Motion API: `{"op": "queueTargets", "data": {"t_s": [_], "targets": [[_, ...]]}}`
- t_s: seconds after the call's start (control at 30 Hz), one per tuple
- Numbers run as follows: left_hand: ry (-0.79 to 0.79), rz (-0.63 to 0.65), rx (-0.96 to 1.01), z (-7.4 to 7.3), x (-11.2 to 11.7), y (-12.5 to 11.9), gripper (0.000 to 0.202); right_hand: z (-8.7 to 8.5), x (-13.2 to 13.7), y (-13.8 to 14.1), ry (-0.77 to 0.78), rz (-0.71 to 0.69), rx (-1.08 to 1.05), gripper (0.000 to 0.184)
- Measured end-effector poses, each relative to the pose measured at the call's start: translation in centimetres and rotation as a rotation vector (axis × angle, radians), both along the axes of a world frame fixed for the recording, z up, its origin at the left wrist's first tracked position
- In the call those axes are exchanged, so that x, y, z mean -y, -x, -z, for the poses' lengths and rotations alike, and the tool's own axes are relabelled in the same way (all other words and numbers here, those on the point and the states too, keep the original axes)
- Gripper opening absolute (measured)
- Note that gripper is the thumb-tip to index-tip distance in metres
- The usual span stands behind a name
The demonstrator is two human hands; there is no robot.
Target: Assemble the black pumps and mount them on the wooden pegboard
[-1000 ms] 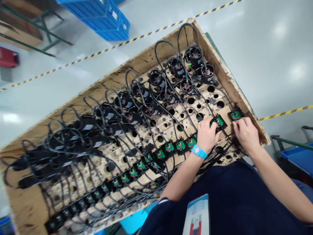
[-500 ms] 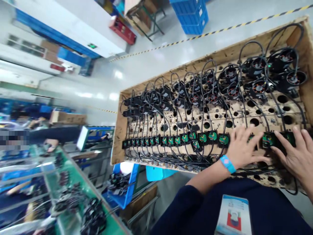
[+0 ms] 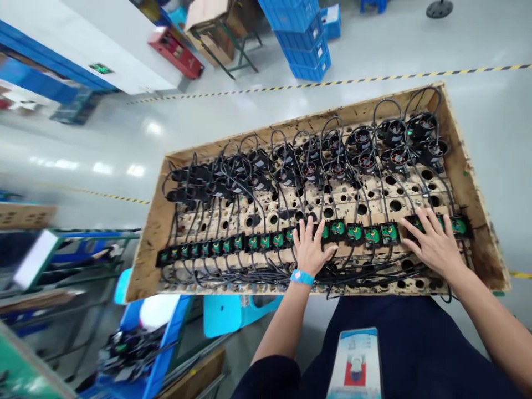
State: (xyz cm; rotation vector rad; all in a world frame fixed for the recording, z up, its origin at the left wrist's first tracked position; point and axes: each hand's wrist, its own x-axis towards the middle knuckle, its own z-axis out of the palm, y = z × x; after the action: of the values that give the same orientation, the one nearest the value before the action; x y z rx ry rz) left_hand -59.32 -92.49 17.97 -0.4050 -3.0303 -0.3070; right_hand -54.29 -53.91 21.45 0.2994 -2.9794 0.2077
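Note:
A shallow wooden tray with a board full of round holes lies before me. Along its front runs a row of small black housings with green circuit boards. Black cables link them to round black fan-like motor units in two rows at the back. My left hand, with a blue wristband, rests with fingers spread over housings near the middle of the row. My right hand lies flat, fingers apart, on housings near the right end. The housings under both palms are partly hidden.
Bundled black cables run along the tray's front edge. Below left are a turquoise stool and a blue bin of dark parts. Stacked blue crates and a red box stand beyond a striped floor line.
My view has swung to the right, bringing the whole tray into sight. My left hand has moved left along the row to the middle housings; my right hand stays near the right end.

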Motion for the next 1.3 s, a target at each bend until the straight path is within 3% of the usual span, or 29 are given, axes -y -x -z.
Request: {"op": "queueTargets", "data": {"t_s": [0.17, 0.27, 0.33, 0.43, 0.53, 0.63, 0.7, 0.77, 0.87, 1.0, 1.1, 1.3], "targets": [[-0.018, 0.125, 0.002, -0.2, -0.7, 1.2, 0.093, 1.3, -1.2, -0.2, -0.007, -0.074, -0.054, 0.050], [-0.027, 0.156, 0.026, -0.1, -1.0, 1.5, 0.096, 1.4, 1.2, 0.3, 0.033, -0.119, -0.101, 0.060], [-0.029, 0.152, 0.039, -0.1, -1.3, 1.6, 0.099, 1.6, 3.7, 1.0, 0.057, -0.238, -0.081, 0.066], [-0.033, 0.124, 0.054, -0.2, -1.7, 1.7, 0.100, 2.7, 5.7, 1.8, 0.056, -0.385, -0.051, 0.061], [-0.047, 0.098, 0.076, -0.3, -1.5, 1.7, 0.099, 4.0, 4.2, 1.9, 0.029, -0.364, -0.071, 0.049], [-0.074, 0.078, 0.072, 0.0, -0.9, 1.8, 0.097, 4.2, 3.2, 1.3, 0.036, -0.309, -0.103, 0.049], [-0.098, 0.078, 0.056, 0.4, -0.6, 1.8, 0.096, 3.7, 5.1, 1.2, 0.054, -0.306, -0.129, 0.056], [-0.120, 0.100, 0.035, 0.8, -0.4, 1.9, 0.097, 3.4, 8.6, 1.6, 0.061, -0.356, -0.143, 0.064], [-0.141, 0.147, 0.010, 1.1, -0.3, 1.9, 0.101, 4.1, 13.1, 2.9, 0.044, -0.421, -0.144, 0.062], [-0.195, 0.205, 0.014, 1.4, 0.2, 2.0, 0.104, 5.5, 12.7, 3.6, -0.021, -0.398, -0.140, 0.051], [-0.248, 0.262, 0.036, 1.5, 0.8, 1.9, 0.107, 4.8, 12.5, 3.1, -0.034, -0.354, -0.143, 0.051], [-0.298, 0.266, 0.033, 0.7, 2.9, 1.1, 0.105, 3.1, 18.0, 3.9, -0.053, -0.502, -0.106, 0.053]]}}
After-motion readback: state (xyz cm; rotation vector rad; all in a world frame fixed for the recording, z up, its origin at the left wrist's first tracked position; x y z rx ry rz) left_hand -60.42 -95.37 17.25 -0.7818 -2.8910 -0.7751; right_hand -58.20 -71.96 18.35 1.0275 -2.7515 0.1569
